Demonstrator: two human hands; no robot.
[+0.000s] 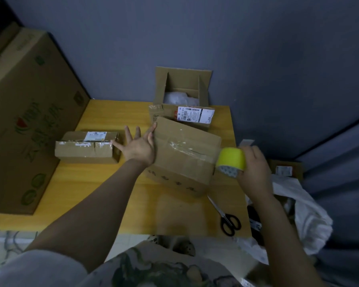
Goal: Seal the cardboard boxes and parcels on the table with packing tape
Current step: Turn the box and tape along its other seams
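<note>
Middle box (184, 150) looks taped; R hand (255, 168) fingers grasp yellow tape roll (231, 160), L hand (138, 146) fingers splayed, released. Rear open box (182, 90) unsealed.

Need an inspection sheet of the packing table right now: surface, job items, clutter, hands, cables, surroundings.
Surface: yellow table, bare at the front.
Job's things: middle cardboard box, closed, tape strip across its top; yellow tape roll at its right edge; small taped box, left; open box, rear, labelled, unsealed.
Clutter: black-handled scissors, near right corner.
Grippers: left hand open, fingers spread at the middle box's left edge; right hand grips the roll.
Cables: nothing seen.
Surroundings: large printed carton left; blue-grey wall; white plastic bag right.
</note>
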